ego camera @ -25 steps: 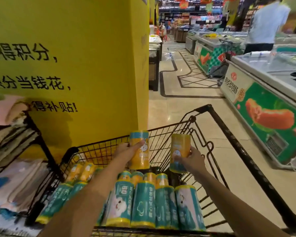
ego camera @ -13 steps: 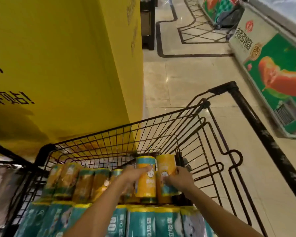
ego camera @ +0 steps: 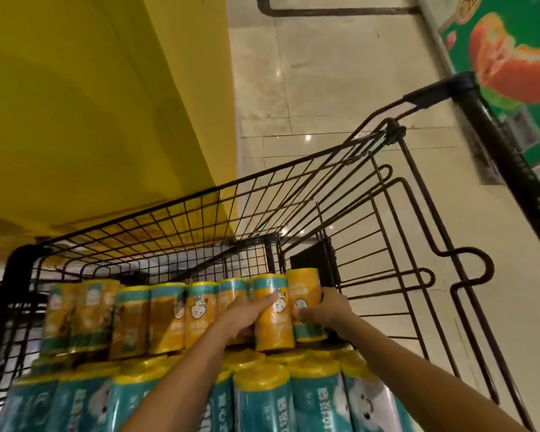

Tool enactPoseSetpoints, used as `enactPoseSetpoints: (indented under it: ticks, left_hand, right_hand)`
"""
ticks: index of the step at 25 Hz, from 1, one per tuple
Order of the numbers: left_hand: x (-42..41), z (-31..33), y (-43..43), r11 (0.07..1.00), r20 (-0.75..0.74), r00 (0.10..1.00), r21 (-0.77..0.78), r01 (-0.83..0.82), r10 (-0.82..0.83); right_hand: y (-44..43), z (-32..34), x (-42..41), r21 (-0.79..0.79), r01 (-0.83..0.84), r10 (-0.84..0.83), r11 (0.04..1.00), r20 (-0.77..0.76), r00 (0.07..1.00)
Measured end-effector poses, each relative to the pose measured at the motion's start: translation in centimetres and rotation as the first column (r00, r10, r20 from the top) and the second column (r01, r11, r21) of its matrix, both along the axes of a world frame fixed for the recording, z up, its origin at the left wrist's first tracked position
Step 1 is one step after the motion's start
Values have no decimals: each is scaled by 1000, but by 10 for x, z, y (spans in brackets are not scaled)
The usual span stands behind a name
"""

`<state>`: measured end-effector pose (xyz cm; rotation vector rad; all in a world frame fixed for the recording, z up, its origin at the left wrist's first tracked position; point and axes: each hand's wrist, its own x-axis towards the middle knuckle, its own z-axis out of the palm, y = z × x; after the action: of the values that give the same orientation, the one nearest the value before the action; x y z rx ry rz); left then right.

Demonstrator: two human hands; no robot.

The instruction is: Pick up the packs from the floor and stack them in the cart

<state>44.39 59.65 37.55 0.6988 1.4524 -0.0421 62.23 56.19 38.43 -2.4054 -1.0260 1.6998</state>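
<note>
Head camera: left hand (ego camera: 247, 313) and right hand (ego camera: 326, 310) half-cover their packs (ego camera: 275, 330).

In the shopping cart (ego camera: 262, 179), the far row of packs (ego camera: 166, 319) stands behind the near row of packs (ego camera: 318, 400). At the far row's right end, by the cart's right side, the right hand (ego camera: 328, 310) holds the end pack (ego camera: 304, 291) and the left hand (ego camera: 247, 313) holds the next pack (ego camera: 273, 325). A pillar (ego camera: 91, 104) stands left of the cart and a freezer cabinet (ego camera: 512, 57) right of it.

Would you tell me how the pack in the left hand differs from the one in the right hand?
The left pack, in the left hand, has its teal band at the far end; the right pack, in the right hand, has it at the near end. The right pack ends the row; the left pack is one inward. Both are orange.
</note>
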Motion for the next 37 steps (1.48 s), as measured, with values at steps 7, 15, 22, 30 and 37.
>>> enactPoseSetpoints:
  ticks: [7,15,22,30,37]
  left_hand:
    - [4,-4,-5,999,63,997,-13,-45,46]
    - [9,-10,-6,991,-62,994,102,-82,88]
    - [10,-18,-9,994,-34,997,86,-63,66]
    - [7,-10,-16,968,-132,981,186,168,-145]
    - [-6,51,-21,848,-273,902,330,414,-334]
  right_hand:
    - [-2,-4,-2,-12,-57,58,998,52,997]
    - [-6,-4,-3,-29,-72,75,997,118,990]
    - [-10,-8,-4,-4,-163,159,987,220,962]
    - [-26,0,-3,61,-261,226,963,338,914]
    - [-31,27,-4,158,-400,329,903,345,879]
